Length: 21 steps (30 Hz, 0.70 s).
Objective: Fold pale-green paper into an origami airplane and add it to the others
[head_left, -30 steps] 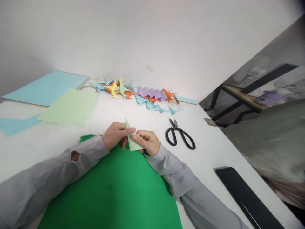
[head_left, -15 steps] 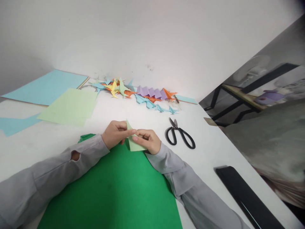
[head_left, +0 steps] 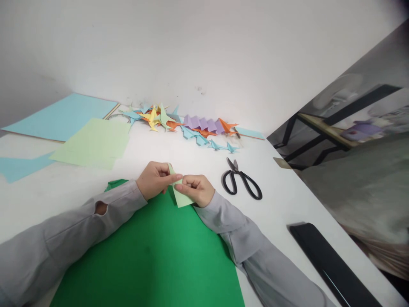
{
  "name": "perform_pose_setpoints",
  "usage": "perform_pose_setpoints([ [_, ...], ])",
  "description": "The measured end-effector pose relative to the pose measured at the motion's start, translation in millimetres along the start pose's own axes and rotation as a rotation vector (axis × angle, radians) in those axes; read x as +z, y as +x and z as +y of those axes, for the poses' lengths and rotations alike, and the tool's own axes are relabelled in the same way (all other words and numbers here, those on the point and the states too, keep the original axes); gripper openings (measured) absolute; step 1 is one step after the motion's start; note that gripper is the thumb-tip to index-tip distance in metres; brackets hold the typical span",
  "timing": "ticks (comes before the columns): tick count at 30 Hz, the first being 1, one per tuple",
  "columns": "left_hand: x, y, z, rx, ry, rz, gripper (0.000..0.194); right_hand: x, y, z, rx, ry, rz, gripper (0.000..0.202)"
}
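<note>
Between both hands is a small folded piece of pale green paper [head_left: 183, 200], held just above the far end of a green sheet [head_left: 153, 251]. My left hand [head_left: 154, 179] pinches its upper left part, thumb stretched across the front. My right hand [head_left: 198, 189] is closed on its right side, thumb on top and fingers curled behind. The thumbs nearly meet at the middle of the paper. Part of the folded paper is hidden by the fingers.
Black-handled scissors [head_left: 240, 177] lie to the right. Folded paper cranes [head_left: 153, 117] and a purple pleated strip [head_left: 203, 123] line the wall. Green sheets [head_left: 92, 143] and a blue sheet [head_left: 67, 117] lie left. A black bar-shaped object [head_left: 329, 264] sits front right.
The folded green paper has tilted slightly, its lower corner dropping and its upper tip lowering. My right hand has shifted a little; my left hand stays nearly still.
</note>
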<state>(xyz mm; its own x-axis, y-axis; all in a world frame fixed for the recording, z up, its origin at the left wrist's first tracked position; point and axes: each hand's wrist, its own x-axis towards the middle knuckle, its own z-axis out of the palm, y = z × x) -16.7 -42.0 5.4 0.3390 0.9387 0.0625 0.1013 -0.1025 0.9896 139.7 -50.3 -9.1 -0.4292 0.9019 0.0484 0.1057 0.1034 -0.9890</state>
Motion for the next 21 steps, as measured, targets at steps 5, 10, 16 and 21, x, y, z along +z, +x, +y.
perform_pose_setpoints([
  [5,1.3,-0.1,1.5,-0.008,-0.017,-0.009,0.033,1.0,0.2,0.8,-0.036,-0.017,0.006,0.045],
  [10,3.4,-0.2,3.9,-0.016,-0.058,-0.053,0.036,2.0,-1.2,1.7,-0.011,-0.023,-0.050,0.034],
  [16,1.3,-0.8,1.7,-0.002,-0.017,-0.078,0.040,0.5,-2.6,-3.4,-0.002,-0.056,-0.062,0.033],
  [21,1.0,0.3,1.2,-0.025,0.011,-0.080,0.039,1.3,-1.4,-5.3,-0.015,-0.061,-0.020,0.042],
])
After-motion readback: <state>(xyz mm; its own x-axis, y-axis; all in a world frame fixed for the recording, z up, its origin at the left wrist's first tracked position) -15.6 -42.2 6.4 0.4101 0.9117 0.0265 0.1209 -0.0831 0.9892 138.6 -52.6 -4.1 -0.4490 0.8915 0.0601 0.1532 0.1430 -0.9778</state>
